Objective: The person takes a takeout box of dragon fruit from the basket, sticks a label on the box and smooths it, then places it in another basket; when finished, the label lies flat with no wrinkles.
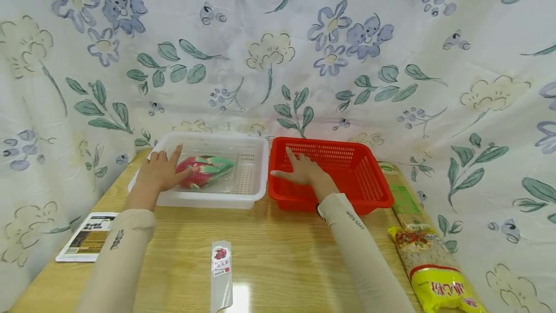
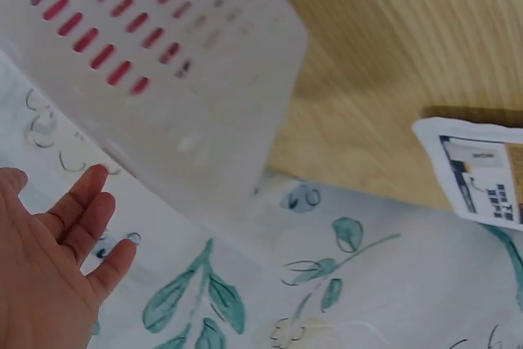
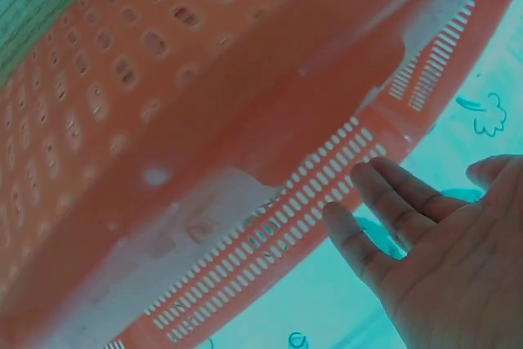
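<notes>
My left hand (image 1: 160,170) is over the left side of a white plastic basket (image 1: 217,200), fingers spread and nothing held. Inside that basket lies a pink dragon fruit (image 1: 208,170) with green tips, in clear plastic wrap, just right of the thumb. Over the left part of a red plastic basket (image 1: 299,203) hovers my right hand (image 1: 306,170), its fingers also apart and holding nothing. In the left wrist view, the fruit's pink shows through the slots of the white basket (image 2: 204,132). The right wrist view has relaxed fingers (image 3: 400,198) beside the red basket's slotted wall (image 3: 270,234).
A white-and-brown packet (image 1: 89,238) lies at the left table edge. Between my forearms is a clear plastic strip (image 1: 221,274) with a dragon fruit label. Along the right edge lie a green-labelled packet (image 1: 406,197) and a yellow-ended bag (image 1: 434,269). A floral curtain (image 1: 278,62) hangs behind.
</notes>
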A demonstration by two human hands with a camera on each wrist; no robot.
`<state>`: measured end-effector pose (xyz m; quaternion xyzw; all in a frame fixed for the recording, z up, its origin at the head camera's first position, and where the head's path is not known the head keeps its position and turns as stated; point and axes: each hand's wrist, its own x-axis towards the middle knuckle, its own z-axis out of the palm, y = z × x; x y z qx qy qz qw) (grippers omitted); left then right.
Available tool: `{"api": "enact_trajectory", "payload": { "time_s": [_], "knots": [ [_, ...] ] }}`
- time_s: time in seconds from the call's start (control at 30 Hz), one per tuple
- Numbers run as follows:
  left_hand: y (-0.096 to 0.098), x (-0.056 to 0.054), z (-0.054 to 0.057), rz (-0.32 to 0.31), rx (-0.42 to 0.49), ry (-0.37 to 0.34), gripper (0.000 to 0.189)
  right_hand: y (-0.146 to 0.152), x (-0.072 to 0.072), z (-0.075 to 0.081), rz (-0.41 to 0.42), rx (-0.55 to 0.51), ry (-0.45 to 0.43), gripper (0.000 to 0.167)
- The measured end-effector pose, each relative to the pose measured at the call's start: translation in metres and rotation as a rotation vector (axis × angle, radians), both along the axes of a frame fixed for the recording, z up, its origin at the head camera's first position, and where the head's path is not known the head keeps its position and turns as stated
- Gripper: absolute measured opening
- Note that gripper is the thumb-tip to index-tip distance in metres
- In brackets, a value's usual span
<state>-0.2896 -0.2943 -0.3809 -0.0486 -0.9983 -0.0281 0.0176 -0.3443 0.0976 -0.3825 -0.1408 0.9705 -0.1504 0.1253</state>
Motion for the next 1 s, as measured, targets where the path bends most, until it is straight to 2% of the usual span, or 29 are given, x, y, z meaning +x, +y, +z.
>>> {"api": "enact_trajectory", "payload": {
  "time_s": [0.23,0.5,0.83,1.0],
  "knots": [
    [-0.017,0.008,-0.005,0.044,0.023,-0.021,0.095,-0.007,0.002,0.000,-0.002,-0.001,0.000,0.104],
    [-0.035,0.018,-0.010,0.061,0.016,-0.026,0.096,-0.014,0.004,0.003,0.010,0.006,-0.012,0.105],
    [-0.054,0.031,-0.008,0.084,0.029,-0.018,0.097,-0.018,0.004,0.000,0.014,0.012,-0.014,0.105],
    [-0.065,0.036,-0.011,0.104,0.031,-0.026,0.098,-0.016,0.003,0.000,0.011,0.017,-0.018,0.104]
  ]
}}
